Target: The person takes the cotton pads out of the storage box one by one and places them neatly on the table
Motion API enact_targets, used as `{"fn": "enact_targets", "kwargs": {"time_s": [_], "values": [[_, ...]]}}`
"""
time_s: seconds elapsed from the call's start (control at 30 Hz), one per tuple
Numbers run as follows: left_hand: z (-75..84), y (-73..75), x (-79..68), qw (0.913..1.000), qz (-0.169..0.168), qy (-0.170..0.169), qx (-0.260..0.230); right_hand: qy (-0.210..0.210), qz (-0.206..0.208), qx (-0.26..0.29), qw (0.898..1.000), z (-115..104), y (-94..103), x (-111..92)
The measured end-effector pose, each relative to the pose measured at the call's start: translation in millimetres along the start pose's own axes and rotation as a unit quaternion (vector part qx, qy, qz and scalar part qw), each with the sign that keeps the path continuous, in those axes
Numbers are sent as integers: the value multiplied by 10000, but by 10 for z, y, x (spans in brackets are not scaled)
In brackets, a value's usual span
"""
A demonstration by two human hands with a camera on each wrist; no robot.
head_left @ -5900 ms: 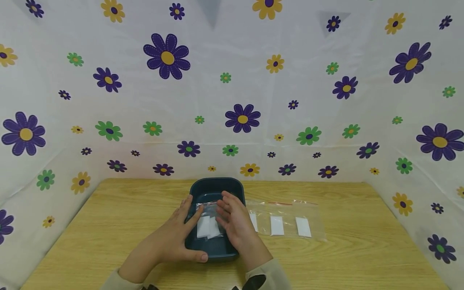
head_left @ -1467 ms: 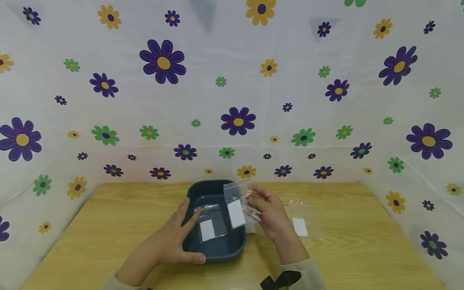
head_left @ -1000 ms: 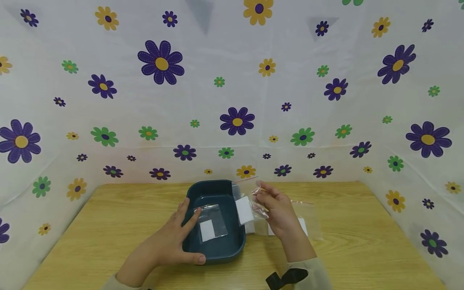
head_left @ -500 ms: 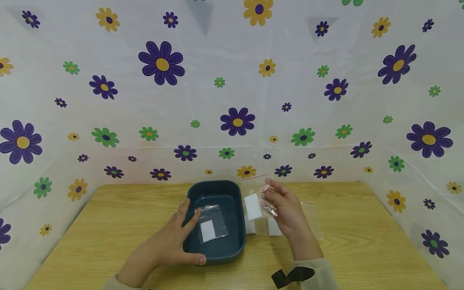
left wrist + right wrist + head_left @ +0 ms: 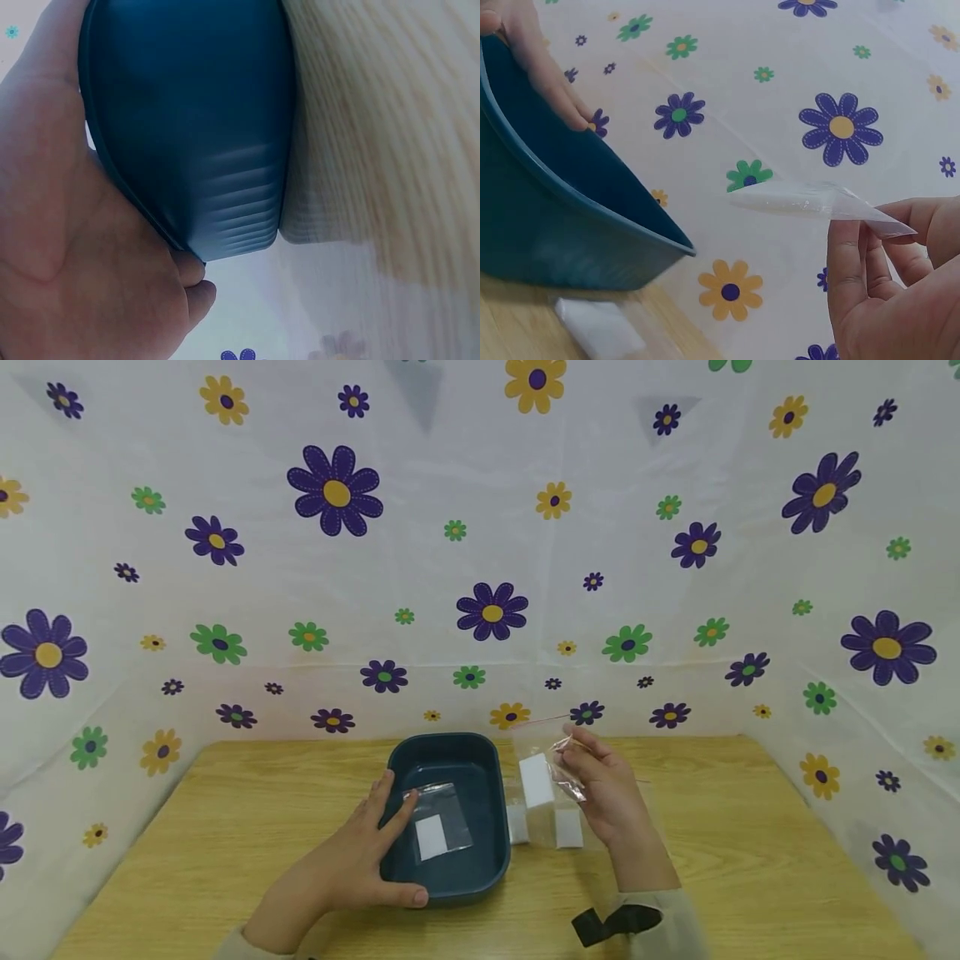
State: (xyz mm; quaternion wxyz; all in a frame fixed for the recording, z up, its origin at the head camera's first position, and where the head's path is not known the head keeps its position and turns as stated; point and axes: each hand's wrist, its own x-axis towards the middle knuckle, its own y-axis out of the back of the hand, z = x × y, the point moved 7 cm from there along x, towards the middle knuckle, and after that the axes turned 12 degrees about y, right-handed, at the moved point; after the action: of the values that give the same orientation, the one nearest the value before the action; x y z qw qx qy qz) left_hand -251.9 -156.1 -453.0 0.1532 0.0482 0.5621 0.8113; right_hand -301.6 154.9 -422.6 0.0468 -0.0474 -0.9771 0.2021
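Note:
My left hand [image 5: 352, 860] rests spread on the left side of a dark teal plastic bin [image 5: 468, 868], thumb at the front rim, fingers fairly straight. Inside the bin lies a clear zip bag [image 5: 455, 814] with a white rectangular piece [image 5: 431, 837]. My right hand [image 5: 615, 797] pinches another zip bag [image 5: 537, 781], also holding a white piece, by its side between thumb and fingers. It hangs in the air just right of the bin. In the right wrist view, this bag [image 5: 795, 201] appears nearly edge-on, above the table.
Under the held bag, more zip bags with white pieces [image 5: 567, 828] lie on the wooden table [image 5: 750, 835], right beside the bin; my right hand and the held bag partly cover them. A white flowered cloth [image 5: 420, 568] encloses the table's back and sides.
Two bags lay in the bin at first; now one does, and my right hand holds a bag. That hand has moved right, from over the bin to beyond its right rim. Left hand stays.

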Motion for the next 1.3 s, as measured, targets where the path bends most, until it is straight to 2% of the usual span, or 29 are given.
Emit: {"fn": "enact_targets", "kwargs": {"time_s": [0.2,0.47,0.7,0.97,1.3], "values": [[-9,-34,8,9999,-60,52,-80,9,-144,-368,9992,-71,164,5],[-31,-51,11,9997,-160,95,-134,159,-102,-345,9992,-125,390,-64],[-56,-31,2,9999,-69,125,-73,108,-26,-430,9990,-177,501,-58],[-24,-28,32,9999,-98,84,-32,298,75,-300,9991,-329,707,-56],[-8,-11,30,9997,-176,139,-59,116,503,18,9987,-416,922,-51]]}}
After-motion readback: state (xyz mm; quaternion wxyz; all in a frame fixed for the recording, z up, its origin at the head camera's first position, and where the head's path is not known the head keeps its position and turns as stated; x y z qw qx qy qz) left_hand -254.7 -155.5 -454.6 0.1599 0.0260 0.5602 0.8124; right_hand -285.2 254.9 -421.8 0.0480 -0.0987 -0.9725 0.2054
